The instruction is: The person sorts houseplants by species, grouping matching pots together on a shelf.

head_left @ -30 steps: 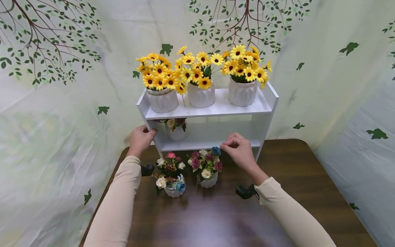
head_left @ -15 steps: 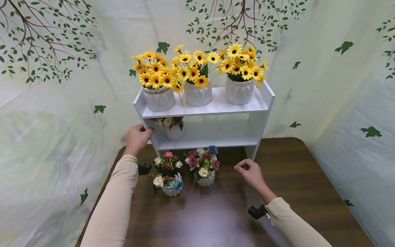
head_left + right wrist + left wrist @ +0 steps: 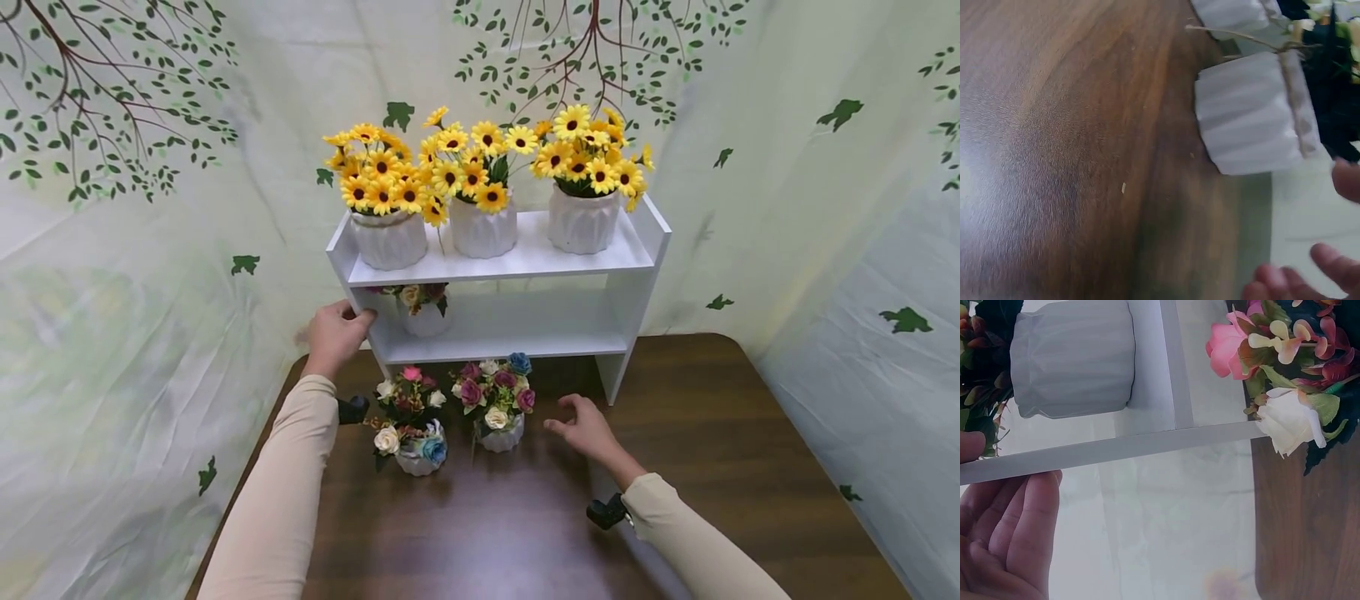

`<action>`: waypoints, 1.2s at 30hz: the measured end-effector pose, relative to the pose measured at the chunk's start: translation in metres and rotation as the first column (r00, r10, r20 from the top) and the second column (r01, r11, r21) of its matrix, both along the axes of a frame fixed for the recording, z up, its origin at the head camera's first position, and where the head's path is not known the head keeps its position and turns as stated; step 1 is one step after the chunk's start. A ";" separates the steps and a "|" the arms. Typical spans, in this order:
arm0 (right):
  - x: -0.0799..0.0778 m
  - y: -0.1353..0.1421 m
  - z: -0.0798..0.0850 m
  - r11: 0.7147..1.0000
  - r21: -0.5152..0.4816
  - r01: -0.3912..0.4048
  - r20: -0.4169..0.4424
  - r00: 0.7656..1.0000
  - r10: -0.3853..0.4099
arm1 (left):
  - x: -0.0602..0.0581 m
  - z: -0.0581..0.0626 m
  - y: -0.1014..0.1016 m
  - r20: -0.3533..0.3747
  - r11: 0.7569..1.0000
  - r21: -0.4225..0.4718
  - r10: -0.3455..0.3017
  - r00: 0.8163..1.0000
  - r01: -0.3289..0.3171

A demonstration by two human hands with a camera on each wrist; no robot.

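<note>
My left hand grips the left side panel of a white two-tier shelf; in the left wrist view the thumb lies on the panel's inner side and the fingers on its outer side. Over the table my right hand is apart from everything, its thumb and fingers spread. Nearest to it, on its left, stands a white ribbed pot of mauve, cream and blue roses. Left of that is another white pot with pink, white and blue flowers. A third rose pot sits at the left on the lower shelf.
Three white pots of yellow daisy-like flowers stand along the top shelf. The shelf stands at the back of a brown wooden table. Leaf-printed cloth hangs behind and at both sides.
My right hand has come down from the front of the lower shelf toward the tabletop, then slightly left toward the nearer rose pot, its fingers parting. The left hand stays on the shelf panel.
</note>
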State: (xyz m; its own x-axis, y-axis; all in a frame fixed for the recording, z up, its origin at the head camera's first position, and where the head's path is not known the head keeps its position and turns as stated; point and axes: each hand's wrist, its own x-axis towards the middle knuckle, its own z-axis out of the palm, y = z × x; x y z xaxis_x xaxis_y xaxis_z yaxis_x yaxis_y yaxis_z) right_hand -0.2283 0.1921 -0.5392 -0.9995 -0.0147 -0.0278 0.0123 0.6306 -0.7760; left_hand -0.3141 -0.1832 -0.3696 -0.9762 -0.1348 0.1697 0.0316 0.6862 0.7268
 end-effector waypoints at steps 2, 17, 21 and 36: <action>-0.001 -0.007 -0.005 0.999 0.033 -0.033 0.016 0.999 0.033 | 0.000 -0.001 0.001 0.007 1.000 0.002 -0.001 1.000 0.001; -0.018 -0.054 -0.032 0.939 -0.272 -0.211 -0.073 0.977 0.198 | -0.001 -0.002 0.000 0.020 1.000 0.017 -0.007 1.000 0.006; -0.023 -0.065 -0.041 0.901 -0.360 -0.243 -0.093 0.970 0.225 | -0.001 -0.001 0.002 0.021 1.000 0.020 -0.003 1.000 0.003; -0.023 -0.073 -0.053 0.932 -0.317 -0.175 -0.066 0.985 0.162 | 0.001 -0.003 0.000 0.005 0.999 0.038 -0.003 1.000 0.003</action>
State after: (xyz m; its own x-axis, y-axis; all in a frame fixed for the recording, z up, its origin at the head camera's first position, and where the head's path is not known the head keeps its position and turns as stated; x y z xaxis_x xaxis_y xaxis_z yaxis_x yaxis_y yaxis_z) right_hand -0.2515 0.1190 -0.5918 -0.9818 -0.1848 0.0439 -0.1055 0.3383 -0.9351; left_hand -0.3128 -0.1828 -0.3728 -0.9774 -0.1383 0.1597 0.0298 0.6581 0.7524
